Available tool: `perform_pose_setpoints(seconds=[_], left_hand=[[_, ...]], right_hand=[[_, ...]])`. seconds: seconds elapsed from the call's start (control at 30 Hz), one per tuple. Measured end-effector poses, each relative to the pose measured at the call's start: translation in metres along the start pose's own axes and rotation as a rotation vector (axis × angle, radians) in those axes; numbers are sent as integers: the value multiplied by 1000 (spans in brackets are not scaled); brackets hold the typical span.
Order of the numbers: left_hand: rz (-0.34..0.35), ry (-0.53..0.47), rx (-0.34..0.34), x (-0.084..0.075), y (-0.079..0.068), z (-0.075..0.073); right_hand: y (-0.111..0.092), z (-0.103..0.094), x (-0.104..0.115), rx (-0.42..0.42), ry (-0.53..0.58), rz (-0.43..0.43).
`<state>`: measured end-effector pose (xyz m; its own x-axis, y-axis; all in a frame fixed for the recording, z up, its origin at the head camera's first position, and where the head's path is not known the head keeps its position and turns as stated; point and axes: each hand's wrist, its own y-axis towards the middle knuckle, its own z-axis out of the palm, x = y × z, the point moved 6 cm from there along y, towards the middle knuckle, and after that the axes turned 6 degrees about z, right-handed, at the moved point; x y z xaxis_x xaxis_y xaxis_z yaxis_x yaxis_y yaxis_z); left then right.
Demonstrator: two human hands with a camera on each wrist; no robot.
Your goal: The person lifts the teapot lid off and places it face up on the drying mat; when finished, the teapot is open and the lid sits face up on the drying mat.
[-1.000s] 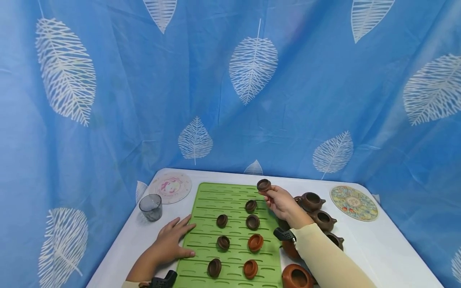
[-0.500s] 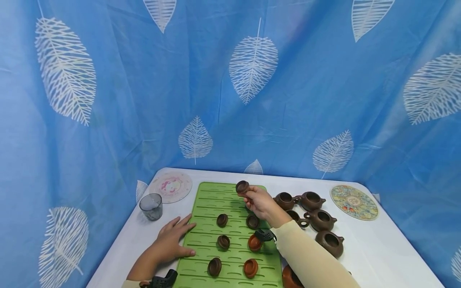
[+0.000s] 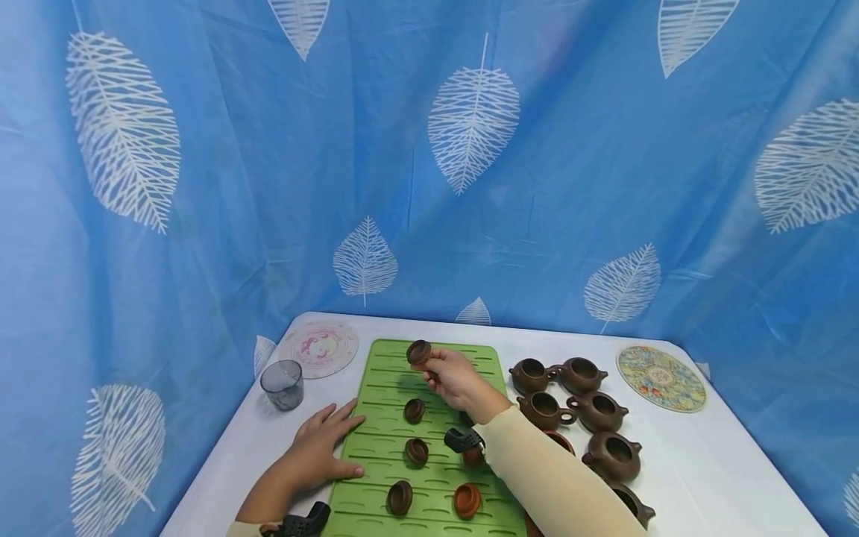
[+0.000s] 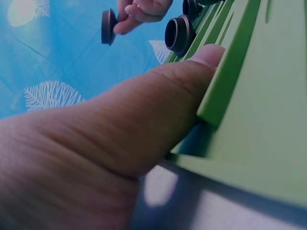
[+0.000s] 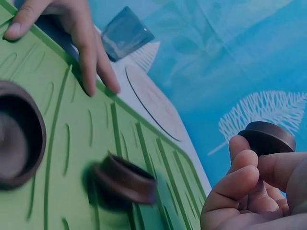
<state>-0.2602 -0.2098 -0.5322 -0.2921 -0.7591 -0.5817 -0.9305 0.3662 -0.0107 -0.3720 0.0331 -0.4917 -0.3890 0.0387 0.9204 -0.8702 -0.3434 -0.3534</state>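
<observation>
My right hand (image 3: 459, 382) pinches a dark brown teapot lid (image 3: 419, 351) between thumb and fingers, its hollow underside facing me. The lid is up over the far part of the green ridged mat (image 3: 376, 380). My left hand (image 3: 317, 450) rests with fingers spread on the mat's left edge. Below the held lid, dark brown lids lie in a column, among them one nearer lid (image 3: 414, 411) and another lid (image 3: 417, 452). A reddish lid (image 3: 466, 500) lies right of them; my right wrist partly hides other lids. In the right wrist view, the held lid (image 5: 269, 138) sits at the fingertips.
Several small brown lidless teapots (image 3: 600, 411) stand right of the mat. A grey glass (image 3: 282, 385) and a round pink-patterned mat (image 3: 318, 349) are at the left. At the right lies a round colourful mat (image 3: 661, 378). A blue leaf-print curtain (image 3: 429, 224) hangs behind the white table (image 3: 698, 455).
My right hand has carried the lid leftward from the mat's far right edge to over its far middle, uncovering the teapots. My left hand has stayed put.
</observation>
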Motion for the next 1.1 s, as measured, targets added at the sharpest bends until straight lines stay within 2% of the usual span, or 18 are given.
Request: perform_pose_setpoints(seconds=[0.33, 0.5, 0.97, 1.1], left_hand=[[-11, 6, -1, 2, 1, 2], [-11, 13, -8, -1, 1, 0], [-20, 2, 4, 1, -1, 0], [-4, 7, -3, 1, 0, 0]], right_hand=[[8, 25, -11, 54, -22, 36], [10, 26, -12, 4, -53, 35], [6, 15, -18, -125, -278, 61], [6, 10, -19, -161, -324, 76]])
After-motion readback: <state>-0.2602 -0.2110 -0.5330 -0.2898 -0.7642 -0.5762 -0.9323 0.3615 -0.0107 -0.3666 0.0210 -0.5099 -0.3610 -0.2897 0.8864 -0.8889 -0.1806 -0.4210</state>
